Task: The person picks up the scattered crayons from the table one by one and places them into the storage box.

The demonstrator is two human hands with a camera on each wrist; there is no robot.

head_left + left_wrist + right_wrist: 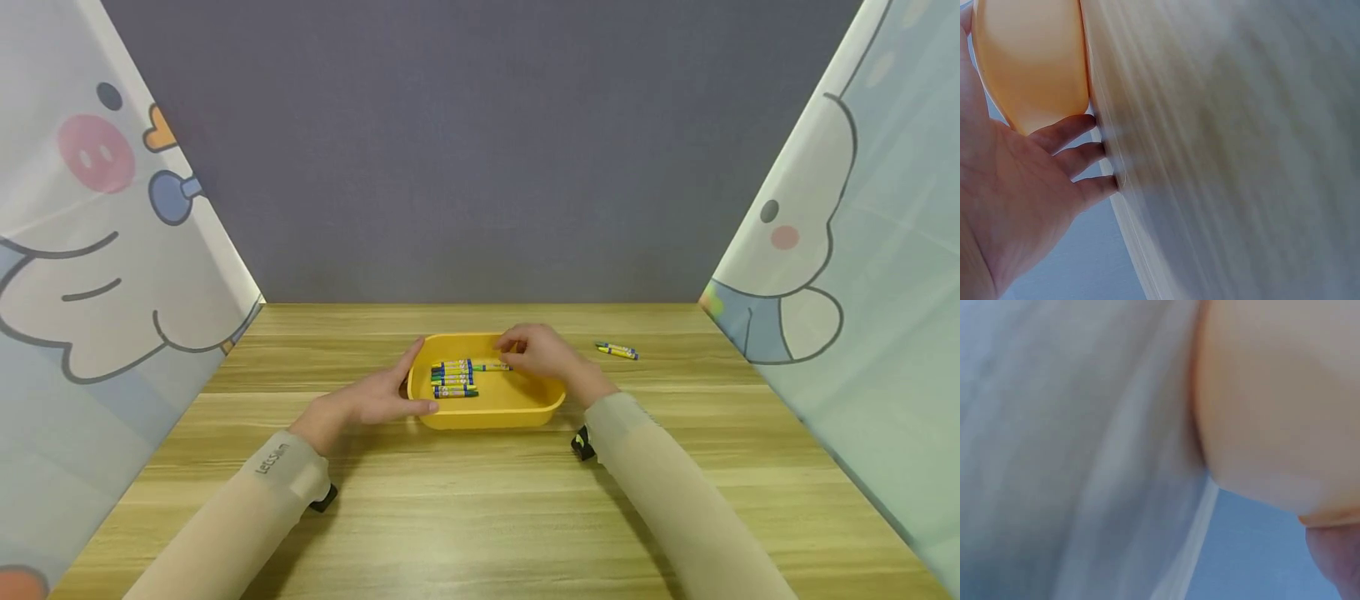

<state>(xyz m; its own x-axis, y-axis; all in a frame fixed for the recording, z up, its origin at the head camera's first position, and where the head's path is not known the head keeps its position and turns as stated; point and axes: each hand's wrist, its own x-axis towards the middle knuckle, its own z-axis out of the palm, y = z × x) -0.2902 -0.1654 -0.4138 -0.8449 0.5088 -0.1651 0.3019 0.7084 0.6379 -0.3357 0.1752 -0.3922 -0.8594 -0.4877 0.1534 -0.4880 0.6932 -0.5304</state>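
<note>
A yellow tray (491, 419) stands on the table with several crayons (453, 379) stacked side by side at its left end. My left hand (378, 396) spans that end, its thumb on the front rim and its straight fingers against the outer wall; the left wrist view shows these fingers (1079, 156) spread beside the tray. Inside the tray a single green-tipped crayon (491, 367) lies just right of the stack. Bent fingers of my right hand (543, 352) are over this crayon's right end; whether they pinch it is hidden.
Two crayons (617, 351) lie together on the wooden table (480, 500), right of the tray. A dark grey panel (480, 150) rises behind the table. Printed cartoon sheets (112, 208) flank both sides.
</note>
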